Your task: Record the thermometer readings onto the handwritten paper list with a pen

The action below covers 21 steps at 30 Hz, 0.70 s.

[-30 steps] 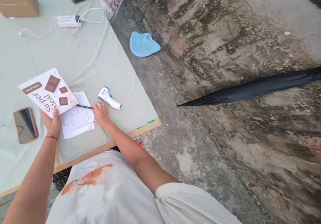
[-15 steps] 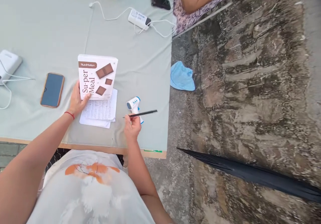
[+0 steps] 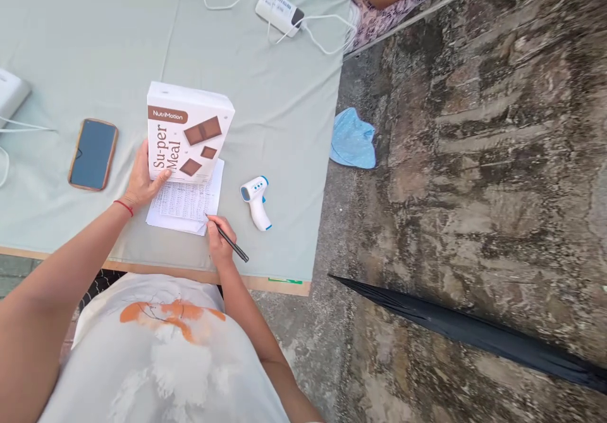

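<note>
A table (image 3: 265, 126) under a pale grey-green cloth stands beside rough, stained ground (image 3: 474, 176), with a blue cloth (image 3: 353, 138) lying just off its right edge. From where I stand, the left hand (image 3: 143, 179) has its grip closed on a white box (image 3: 187, 135) at the lower left corner, thumb across the printed front. The box stands tilted back over the far part of some papers (image 3: 183, 202), its front turned to the person and its narrow top showing; whether it rests on the papers I cannot tell. The brand name runs across the front, the big title up its left side.

The right hand (image 3: 220, 239) has its grip closed around a black pen (image 3: 232, 243) at the near right corner of the papers. The pen's long axis runs diagonally: the tip points away and to the left, at the paper's edge, and the back end slants toward the person's right. I can't tell if the tip touches.

A white thermometer (image 3: 257, 200) lies near the right hand, handle toward the near edge. A phone (image 3: 93, 154) lies left of the box, lengthwise away from the person.
</note>
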Each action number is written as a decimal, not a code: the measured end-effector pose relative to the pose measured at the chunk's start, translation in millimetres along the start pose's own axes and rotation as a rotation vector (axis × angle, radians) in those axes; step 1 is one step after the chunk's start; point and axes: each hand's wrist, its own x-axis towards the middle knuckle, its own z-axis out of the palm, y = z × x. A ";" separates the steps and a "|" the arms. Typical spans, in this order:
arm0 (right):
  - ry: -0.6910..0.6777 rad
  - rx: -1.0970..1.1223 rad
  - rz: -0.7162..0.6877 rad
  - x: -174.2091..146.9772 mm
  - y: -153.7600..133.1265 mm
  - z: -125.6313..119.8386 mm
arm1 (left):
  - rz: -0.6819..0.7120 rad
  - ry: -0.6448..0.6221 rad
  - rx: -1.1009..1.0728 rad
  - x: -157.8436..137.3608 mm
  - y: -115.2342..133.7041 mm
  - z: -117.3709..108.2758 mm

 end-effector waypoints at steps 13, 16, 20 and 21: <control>0.183 0.073 0.168 -8.6 12.8 13.1 | 0.177 -0.071 0.297 -99.4 61.3 18.0; 0.196 0.055 0.117 -4.9 11.6 8.1 | 0.271 -0.364 0.466 -109.3 82.7 36.4; 0.180 0.052 0.000 -1.0 11.2 5.4 | 0.244 -0.516 0.592 -109.2 89.7 47.7; 0.170 0.050 -0.019 -1.0 11.4 6.0 | 0.241 -0.530 0.597 -108.8 89.7 47.9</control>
